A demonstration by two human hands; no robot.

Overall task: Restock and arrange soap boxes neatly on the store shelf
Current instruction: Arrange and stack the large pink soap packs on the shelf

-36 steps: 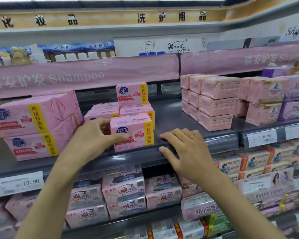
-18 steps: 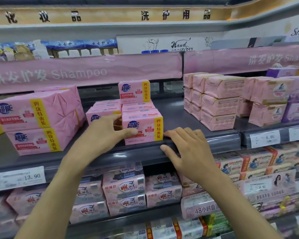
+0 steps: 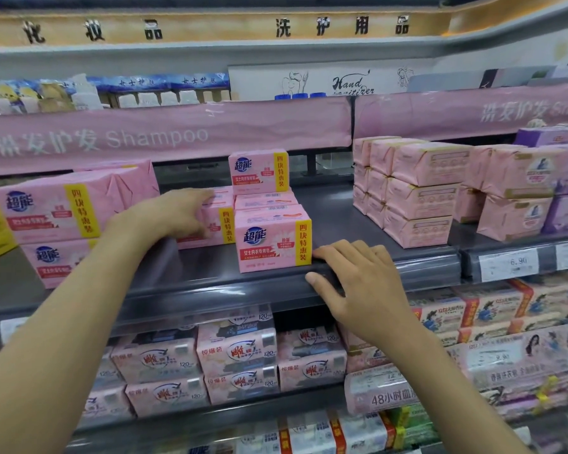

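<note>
Grey store shelf (image 3: 335, 221), pink soap box (image 3: 271, 247), yellow side band, blue logo

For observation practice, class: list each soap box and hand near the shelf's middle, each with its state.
front soap box: upright at shelf edge, ungripped.
left soap box: further back, held by left hand.
top soap box: upright on rear stack.
right hand: flat, resting on shelf edge.

Grey shelf (image 3: 358, 224) (dark) carries pink soap boxes (image 3: 273, 239).
</note>
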